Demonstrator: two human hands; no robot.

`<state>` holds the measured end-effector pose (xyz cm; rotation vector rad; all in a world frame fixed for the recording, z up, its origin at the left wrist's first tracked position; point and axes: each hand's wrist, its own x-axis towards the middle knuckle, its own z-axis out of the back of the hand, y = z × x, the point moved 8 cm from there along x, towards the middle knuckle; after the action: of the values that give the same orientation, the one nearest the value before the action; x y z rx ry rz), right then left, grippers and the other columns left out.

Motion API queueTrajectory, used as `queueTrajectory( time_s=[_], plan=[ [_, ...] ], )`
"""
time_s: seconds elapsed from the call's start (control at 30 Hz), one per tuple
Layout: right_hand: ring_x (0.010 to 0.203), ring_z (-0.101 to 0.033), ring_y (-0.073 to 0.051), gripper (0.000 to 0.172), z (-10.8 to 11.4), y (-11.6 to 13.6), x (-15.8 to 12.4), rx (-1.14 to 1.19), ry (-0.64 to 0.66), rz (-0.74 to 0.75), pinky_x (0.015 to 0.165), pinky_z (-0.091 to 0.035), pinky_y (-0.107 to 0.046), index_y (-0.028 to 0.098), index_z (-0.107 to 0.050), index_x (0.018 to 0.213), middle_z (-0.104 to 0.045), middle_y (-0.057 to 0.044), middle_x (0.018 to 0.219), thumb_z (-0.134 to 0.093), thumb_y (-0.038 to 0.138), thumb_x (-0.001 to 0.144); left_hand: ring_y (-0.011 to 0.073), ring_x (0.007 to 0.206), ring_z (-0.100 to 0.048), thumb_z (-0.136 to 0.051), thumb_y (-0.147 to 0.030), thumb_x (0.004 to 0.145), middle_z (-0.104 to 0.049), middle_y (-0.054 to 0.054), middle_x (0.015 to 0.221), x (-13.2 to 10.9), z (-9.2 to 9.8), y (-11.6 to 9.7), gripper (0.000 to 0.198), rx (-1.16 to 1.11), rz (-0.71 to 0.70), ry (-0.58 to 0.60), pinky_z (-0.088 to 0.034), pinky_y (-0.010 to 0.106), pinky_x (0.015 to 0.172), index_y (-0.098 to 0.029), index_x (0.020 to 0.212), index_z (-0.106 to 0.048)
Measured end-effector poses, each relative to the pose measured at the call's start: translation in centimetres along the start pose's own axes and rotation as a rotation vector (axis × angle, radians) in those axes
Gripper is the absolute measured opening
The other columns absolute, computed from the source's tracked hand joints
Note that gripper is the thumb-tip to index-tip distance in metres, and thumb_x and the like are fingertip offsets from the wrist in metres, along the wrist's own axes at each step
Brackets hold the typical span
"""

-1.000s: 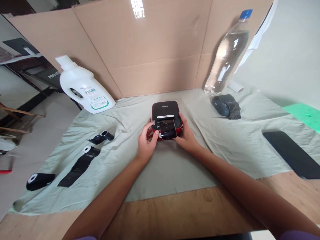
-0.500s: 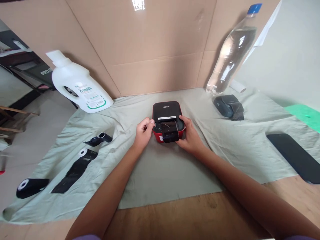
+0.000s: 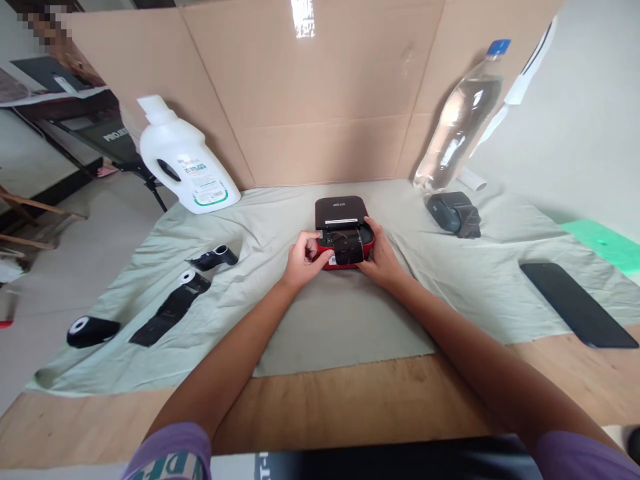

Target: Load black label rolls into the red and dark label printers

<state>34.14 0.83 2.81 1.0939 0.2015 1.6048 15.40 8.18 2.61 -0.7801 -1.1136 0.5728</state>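
Note:
A small red and black label printer (image 3: 341,215) sits on the pale green cloth (image 3: 320,320) at the middle of the table. A black roll (image 3: 349,248) rests in its front opening. My left hand (image 3: 305,260) curls against the printer's left front corner, fingers closed on its edge. My right hand (image 3: 384,257) wraps the right front corner, thumb beside the black roll. Both hands grip the printer.
A white detergent jug (image 3: 185,163) stands back left and a clear water bottle (image 3: 463,120) leans back right against the cardboard wall (image 3: 320,87). Black rolls (image 3: 93,330) (image 3: 173,307) (image 3: 216,257) lie left. A dark pouch (image 3: 453,213) and a black phone (image 3: 575,303) lie right.
The view has shifted and pulled back a little. My left hand has moved from the printer's left side round to its front corner. The right hand stays on the right side.

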Motion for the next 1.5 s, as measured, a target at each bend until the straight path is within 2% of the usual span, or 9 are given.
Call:
queueTrajectory(
  time_s=[0.4, 0.73, 0.9, 0.97, 1.07, 1.13, 1.23, 1.37, 1.5],
  plan=[
    [0.132, -0.048, -0.032, 0.094, 0.1, 0.2, -0.3, 0.029, 0.009, -0.045, 0.111, -0.041, -0.052, 0.022, -0.005, 0.161, -0.044, -0.017, 0.146, -0.060, 0.033, 0.085, 0.0084, 0.057, -0.038, -0.074, -0.033, 0.078, -0.037, -0.010, 0.062, 0.0, 0.1, -0.3, 0.034, 0.027, 0.035, -0.001, -0.035, 0.022, 0.060, -0.021, 0.103, -0.055],
    [0.114, -0.058, -0.025, 0.063, 1.5, 0.1, -0.4, 0.166, 0.032, -0.057, 0.089, -0.055, -0.040, 0.025, -0.037, 0.150, -0.052, -0.012, 0.140, -0.052, 0.035, 0.090, 0.0094, 0.058, -0.038, -0.072, -0.034, 0.080, -0.037, -0.010, 0.063, 0.2, 0.0, 0.0, 0.034, 0.016, 0.028, 0.025, -0.034, 0.023, 0.060, -0.021, 0.106, -0.054],
    [0.096, -0.066, -0.022, 0.041, 4.9, 0.4, 3.3, 0.088, -0.103, -0.147, 0.088, -0.053, -0.039, 0.021, -0.061, 0.127, -0.068, -0.009, 0.122, -0.043, 0.036, 0.094, 0.0099, 0.058, -0.038, -0.071, -0.036, 0.081, -0.036, -0.009, 0.064, 0.2, -0.2, 0.1, 0.037, 0.008, 0.039, 0.046, -0.032, 0.023, 0.059, -0.021, 0.110, -0.055],
    [0.089, -0.068, -0.021, 0.034, 4.3, 1.0, 6.6, 0.007, 0.006, -0.188, 0.085, -0.053, -0.036, 0.019, -0.069, 0.115, -0.074, -0.008, 0.106, -0.046, 0.032, 0.092, 0.0100, 0.057, -0.037, -0.071, -0.036, 0.081, -0.036, -0.009, 0.063, 0.2, -0.3, 0.0, 0.037, -0.001, 0.024, 0.056, -0.032, 0.024, 0.059, -0.021, 0.111, -0.055],
    [0.089, -0.069, -0.022, 0.028, 0.0, 2.8, 11.0, -0.174, 0.439, -0.102, 0.085, -0.051, -0.033, 0.019, -0.075, 0.100, -0.077, -0.007, 0.097, -0.052, 0.017, 0.084, 0.0101, 0.056, -0.036, -0.071, -0.038, 0.082, -0.036, -0.010, 0.062, 0.3, -0.3, 0.0, 0.038, -0.022, 0.015, 0.059, -0.033, 0.024, 0.058, -0.021, 0.112, -0.055],
    [0.087, -0.069, -0.023, 0.029, -3.0, 3.3, 12.5, -0.364, 0.712, -0.055, 0.080, -0.050, -0.032, 0.019, -0.077, 0.092, -0.077, -0.007, 0.092, -0.055, 0.007, 0.076, 0.0103, 0.058, -0.038, -0.071, -0.039, 0.082, -0.037, -0.009, 0.064, 0.4, -0.3, 0.1, 0.039, -0.024, 0.029, 0.067, -0.033, 0.024, 0.059, -0.021, 0.113, -0.055],
    [0.070, -0.066, -0.022, 0.026, -5.6, 2.6, 13.3, -0.595, 0.961, -0.120, 0.063, -0.046, -0.030, 0.018, -0.075, 0.081, -0.074, -0.007, 0.076, -0.056, 0.004, 0.070, 0.0103, 0.058, -0.038, -0.072, -0.042, 0.082, -0.037, -0.009, 0.064, 0.4, -0.5, 0.2, 0.041, -0.026, 0.041, 0.090, -0.034, 0.024, 0.058, -0.021, 0.113, -0.055],
    [0.060, -0.058, -0.018, 0.010, -7.4, 2.1, 12.9, -0.629, 1.164, -0.174, 0.056, -0.040, -0.028, 0.016, -0.068, 0.069, -0.068, -0.004, 0.068, -0.059, 0.011, 0.070, 0.0105, 0.057, -0.038, -0.072, -0.044, 0.082, -0.037, -0.008, 0.064, 0.4, -0.5, 0.2, 0.045, -0.035, 0.037, 0.111, -0.034, 0.025, 0.057, -0.020, 0.116, -0.056],
    [0.061, -0.057, -0.017, 0.009, -6.6, 2.6, 13.3, -0.628, 1.155, -0.152, 0.055, -0.039, -0.027, 0.016, -0.068, 0.070, -0.067, -0.003, 0.069, -0.061, 0.019, 0.075, 0.0111, 0.058, -0.042, -0.072, -0.045, 0.082, -0.041, -0.007, 0.064, 0.3, -0.4, 0.3, 0.048, -0.022, 0.068, 0.142, -0.036, 0.025, 0.057, -0.022, 0.121, -0.057]
  ],
)
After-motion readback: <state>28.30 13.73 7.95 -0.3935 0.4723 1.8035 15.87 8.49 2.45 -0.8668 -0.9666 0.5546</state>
